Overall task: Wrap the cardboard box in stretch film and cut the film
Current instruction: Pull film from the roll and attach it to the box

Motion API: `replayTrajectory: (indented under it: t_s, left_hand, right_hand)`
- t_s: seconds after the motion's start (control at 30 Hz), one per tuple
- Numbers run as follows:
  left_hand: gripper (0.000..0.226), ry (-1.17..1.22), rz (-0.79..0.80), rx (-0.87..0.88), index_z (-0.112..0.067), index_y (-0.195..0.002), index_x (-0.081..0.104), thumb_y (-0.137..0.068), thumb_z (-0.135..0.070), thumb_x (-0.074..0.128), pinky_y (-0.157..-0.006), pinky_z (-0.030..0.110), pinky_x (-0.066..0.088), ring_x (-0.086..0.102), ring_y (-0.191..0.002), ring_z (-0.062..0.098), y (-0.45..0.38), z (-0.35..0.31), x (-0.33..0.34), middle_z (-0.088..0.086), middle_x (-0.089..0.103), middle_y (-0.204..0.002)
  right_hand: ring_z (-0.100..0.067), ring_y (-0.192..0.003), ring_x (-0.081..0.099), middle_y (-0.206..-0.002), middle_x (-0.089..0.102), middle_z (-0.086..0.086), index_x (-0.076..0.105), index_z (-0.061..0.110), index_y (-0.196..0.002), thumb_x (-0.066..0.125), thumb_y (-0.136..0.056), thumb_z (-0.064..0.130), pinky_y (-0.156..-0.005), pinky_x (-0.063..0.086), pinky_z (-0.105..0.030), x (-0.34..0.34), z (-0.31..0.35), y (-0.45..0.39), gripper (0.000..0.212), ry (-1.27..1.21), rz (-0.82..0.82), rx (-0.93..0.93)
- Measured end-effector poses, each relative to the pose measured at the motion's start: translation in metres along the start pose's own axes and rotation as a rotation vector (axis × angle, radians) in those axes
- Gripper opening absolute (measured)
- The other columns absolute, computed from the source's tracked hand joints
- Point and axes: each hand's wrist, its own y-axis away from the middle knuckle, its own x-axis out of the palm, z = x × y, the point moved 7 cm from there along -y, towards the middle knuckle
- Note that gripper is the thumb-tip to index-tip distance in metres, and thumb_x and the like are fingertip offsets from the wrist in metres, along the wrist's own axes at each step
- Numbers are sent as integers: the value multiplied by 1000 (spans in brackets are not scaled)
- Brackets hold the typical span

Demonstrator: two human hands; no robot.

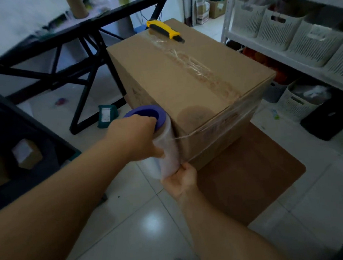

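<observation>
Box (183, 84) stands upright on a brown board (257, 176) on the tiled floor (133, 234), near corner pointing at the camera. Roll (166, 148) is held vertical, touching that near corner edge, purple core cap (145, 113) on top. Left hand (135, 136) grips the roll's upper end, fingers curled round it just under the cap. Right hand (180, 179) grips the bottom end from below, fingers clenched round it. Film (223, 126) runs taut from the roll along the box's right face as a band below the top edge; its upper edge is bunched into a thin string near the corner. Knife (164, 29), yellow and black, lies on the box top at the far edge, beside the taped seam (199, 71). Room: black table frame (84, 60) sits close to the box's left face, narrow gap there. Shelf (282, 47) with white baskets (277, 27) is near on the right, a floor strip between. Board sticks out past the box on the near right side. Open floor in front. Teal packet (106, 115) lies on the floor by the frame leg
</observation>
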Motion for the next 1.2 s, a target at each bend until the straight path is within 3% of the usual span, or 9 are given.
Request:
replayTrajectory:
  t_s: [0.17, 0.33, 0.53, 0.63, 0.7, 0.8, 0.9, 1.03, 1.2]
  left_hand:
    - [41, 59, -3, 60, -26, -85, 38, -75, -50, 71, -61, 29, 40, 41, -62, 7, -4, 8, -1, -10, 44, -71]
    - [31, 113, -68, 94, -28, -82, 41, -79, -45, 67, -66, 31, 48, 52, -70, 12, -8, 10, 1, -9, 51, -75]
    - [35, 167, -22, 41, -29, -73, 34, -82, -44, 64, -62, 27, 41, 45, -63, 6, -7, 9, 5, -9, 48, -73]
    - [35, 159, -42, 5, -27, -72, 35, -82, -43, 64, -61, 30, 40, 43, -62, 8, -6, 10, 4, -8, 47, -71]
    - [37, 163, -46, -16, -27, -71, 33, -82, -42, 65, -63, 32, 41, 45, -66, 12, -5, 10, 3, -7, 46, -72]
    - [33, 189, -46, -38, -25, -78, 37, -82, -40, 66, -66, 33, 42, 49, -75, 16, -3, 9, 5, -7, 44, -72]
    - [32, 194, -73, -62, -23, -86, 40, -82, -38, 68, -66, 34, 41, 49, -77, 17, -1, 5, 4, -7, 43, -72]
    - [32, 197, -73, -108, -22, -87, 38, -83, -37, 67, -66, 34, 44, 51, -76, 18, 2, 4, 9, -4, 45, -74]
    - [34, 173, -113, -173, -22, -89, 38, -83, -42, 65, -64, 34, 45, 53, -76, 18, 6, 1, 7, -1, 51, -82]
  right_hand:
    - [-30, -68, 72, -84, 72, -22, 58, 1, -115, 27, -98, 28, -57, 59, -36, 12, -6, -2, 45, -21, 2, -13]
    - [-34, -119, 54, -122, 60, -23, 58, 2, -122, 30, -98, 24, -111, 34, -42, 16, 0, 4, 43, 49, -86, -29]
    - [-26, -89, 55, -87, 56, -12, 54, 7, -108, 28, -100, 13, -98, 44, -32, 13, 25, 24, 28, 201, -346, -109]
    - [-19, -70, 44, -110, 55, -15, 47, 6, -127, 24, -101, 11, -70, 43, -31, 15, 45, 44, 35, 303, -398, -195]
    - [-22, -79, 51, -138, 46, -17, 37, 2, -139, 23, -101, 12, -79, 40, -34, 18, 60, 59, 42, 376, -429, -256]
    - [-28, -118, 51, -135, 51, -14, 40, 2, -139, 26, -102, 16, -95, 40, -37, 22, 77, 77, 42, 389, -482, -282]
    - [-24, -109, 49, -117, 56, -13, 42, 2, -138, 29, -102, 18, -94, 39, -34, 33, 90, 90, 42, 359, -468, -296]
    - [-28, -113, 54, -134, 52, -11, 44, 10, -138, 42, -97, 22, -93, 43, -38, 43, 111, 94, 43, 477, -472, -392]
    - [-25, -103, 54, -127, 53, -5, 45, 18, -138, 44, -99, 26, -81, 43, -36, 68, 175, 112, 40, 595, -436, -581]
